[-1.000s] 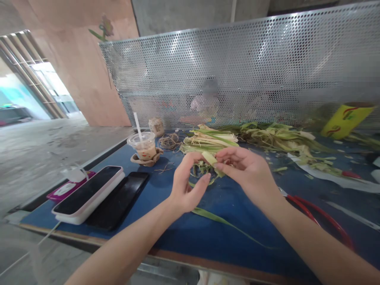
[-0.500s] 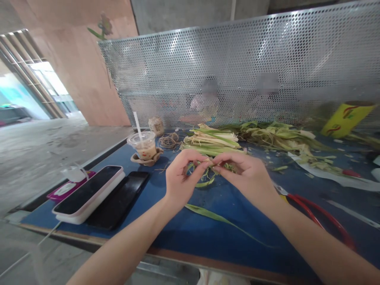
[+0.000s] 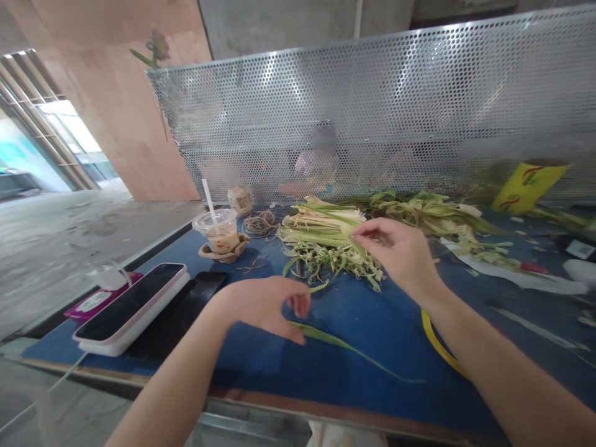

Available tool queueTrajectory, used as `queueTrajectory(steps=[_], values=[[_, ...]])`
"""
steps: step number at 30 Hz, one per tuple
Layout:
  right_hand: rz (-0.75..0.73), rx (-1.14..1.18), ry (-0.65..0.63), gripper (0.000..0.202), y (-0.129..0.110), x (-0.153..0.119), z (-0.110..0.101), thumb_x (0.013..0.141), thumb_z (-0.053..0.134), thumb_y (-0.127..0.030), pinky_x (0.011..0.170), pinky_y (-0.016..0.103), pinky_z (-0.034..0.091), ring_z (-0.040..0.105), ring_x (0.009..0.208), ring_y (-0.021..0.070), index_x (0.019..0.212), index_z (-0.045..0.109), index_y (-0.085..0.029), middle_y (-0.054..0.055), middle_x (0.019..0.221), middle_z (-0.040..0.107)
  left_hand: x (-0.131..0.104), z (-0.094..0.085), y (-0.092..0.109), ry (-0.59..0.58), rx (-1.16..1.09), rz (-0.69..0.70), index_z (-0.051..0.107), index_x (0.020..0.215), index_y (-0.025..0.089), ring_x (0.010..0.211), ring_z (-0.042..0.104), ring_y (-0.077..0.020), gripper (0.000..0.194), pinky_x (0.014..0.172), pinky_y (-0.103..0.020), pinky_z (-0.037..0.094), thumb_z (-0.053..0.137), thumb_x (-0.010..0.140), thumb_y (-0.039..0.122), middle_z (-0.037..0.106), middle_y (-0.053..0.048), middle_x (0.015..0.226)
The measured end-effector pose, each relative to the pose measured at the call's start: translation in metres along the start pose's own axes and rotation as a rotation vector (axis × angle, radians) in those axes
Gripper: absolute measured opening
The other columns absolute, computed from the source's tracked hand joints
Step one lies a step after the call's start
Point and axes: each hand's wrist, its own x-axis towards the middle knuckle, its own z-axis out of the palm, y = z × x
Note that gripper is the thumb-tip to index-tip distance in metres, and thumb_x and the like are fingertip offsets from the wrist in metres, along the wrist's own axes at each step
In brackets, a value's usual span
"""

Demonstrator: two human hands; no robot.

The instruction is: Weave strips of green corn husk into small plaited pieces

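The right hand [image 3: 398, 257] pinched a pale leaf strip [image 3: 347, 230] against the view of a leafy bundle [image 3: 316, 217], with curled green scraps [image 3: 339, 262] heaped along its near side. The left hand [image 3: 265, 303], thumb and fingers apart, was over one end of a long green leaf [image 3: 342, 343] on the blue table [image 3: 382, 316]. A lidded cup [image 3: 222, 241] stood farther left, and a perforated metal screen [image 3: 326, 87] rose behind.

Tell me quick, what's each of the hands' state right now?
Left hand: open, loosely curled by the long green leaf; contact can't be told.
Right hand: closed, pinching a pale green leaf piece.
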Motion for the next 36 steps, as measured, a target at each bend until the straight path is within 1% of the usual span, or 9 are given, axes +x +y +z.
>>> queueTrajectory(steps=[4,10,15,20,27,29,31,34,36], values=[[-0.011,0.0,-0.148,0.005,0.001,-0.002,0.008,0.074,0.061,-0.022,0.061,0.026,0.044,0.058,0.066,0.0134,0.074,0.065,-0.019,0.001,0.073,0.067,-0.001,-0.005,-0.014,-0.1,0.089,-0.196,0.064,0.08,0.022,0.082,0.058,-0.0187,0.026,0.074,-0.027,0.041,0.071,0.059,0.034,0.064,0.001,0.084],[-0.023,0.063,-0.316,0.007,-0.004,-0.006,0.014,0.077,0.058,-0.021,0.061,0.023,0.044,0.059,0.069,0.0129,0.075,0.064,-0.02,0.001,0.075,0.067,0.008,0.004,-0.015,-0.14,0.129,-0.223,0.065,0.067,0.02,0.078,0.057,-0.0157,0.005,0.076,-0.026,0.038,0.065,0.064,0.025,0.063,0.002,0.079],[0.039,0.102,-0.374,0.007,-0.005,-0.006,0.016,0.076,0.058,-0.019,0.061,0.022,0.044,0.059,0.068,0.0119,0.072,0.063,-0.02,0.0,0.073,0.066,0.009,0.006,-0.018,-0.099,0.098,-0.237,0.066,0.074,0.02,0.079,0.056,-0.0168,0.014,0.068,-0.023,0.039,0.066,0.063,0.029,0.063,-0.001,0.083],[0.05,0.126,-0.385,0.006,-0.001,-0.007,0.019,0.074,0.059,-0.018,0.062,0.022,0.045,0.059,0.068,0.0115,0.071,0.063,-0.02,-0.001,0.072,0.066,0.016,0.013,-0.016,-0.066,0.092,-0.142,0.065,0.073,0.019,0.073,0.056,-0.015,0.019,0.064,-0.021,0.039,0.067,0.065,0.036,0.062,0.0,0.076],[0.178,0.232,-0.458,0.003,-0.001,-0.005,0.015,0.072,0.062,-0.021,0.063,0.023,0.045,0.059,0.067,0.0111,0.071,0.062,-0.018,0.0,0.072,0.065,0.018,0.011,-0.005,-0.095,0.079,-0.021,0.066,0.073,0.015,0.067,0.057,-0.0121,0.008,0.061,-0.02,0.041,0.06,0.069,0.019,0.062,-0.001,0.073],[0.272,0.327,-0.475,0.006,0.004,-0.001,0.009,0.071,0.064,-0.022,0.064,0.024,0.046,0.06,0.068,0.0113,0.072,0.061,-0.017,0.001,0.072,0.066,0.016,0.007,-0.004,-0.022,0.078,0.032,0.065,0.074,0.015,0.066,0.057,-0.0107,0.008,0.061,-0.018,0.043,0.058,0.07,0.016,0.062,0.0,0.073],[0.387,0.484,-0.471,0.009,0.011,0.003,0.002,0.071,0.065,-0.024,0.066,0.025,0.047,0.062,0.07,0.0122,0.073,0.059,-0.018,0.002,0.073,0.068,0.015,0.003,-0.005,0.155,0.126,0.111,0.064,0.076,0.015,0.066,0.057,-0.01,0.008,0.062,-0.018,0.044,0.056,0.075,0.016,0.063,-0.001,0.074],[0.557,0.822,-0.456,0.012,0.021,0.006,-0.006,0.07,0.068,-0.025,0.071,0.028,0.049,0.065,0.078,0.0156,0.073,0.058,-0.017,0.002,0.075,0.068,0.018,0.003,-0.009,0.596,0.351,0.311,0.06,0.082,0.015,0.074,0.06,-0.011,0.012,0.067,-0.02,0.047,0.048,0.084,0.017,0.065,-0.003,0.08],[0.642,0.985,-0.552,0.012,0.022,0.005,-0.006,0.07,0.069,-0.024,0.074,0.031,0.05,0.065,0.086,0.0193,0.074,0.061,-0.016,0.005,0.084,0.068,0.021,0.005,-0.014,0.893,0.584,0.482,0.059,0.087,0.014,0.075,0.063,-0.0129,0.012,0.067,-0.022,0.048,0.047,0.085,0.014,0.068,-0.005,0.082]])
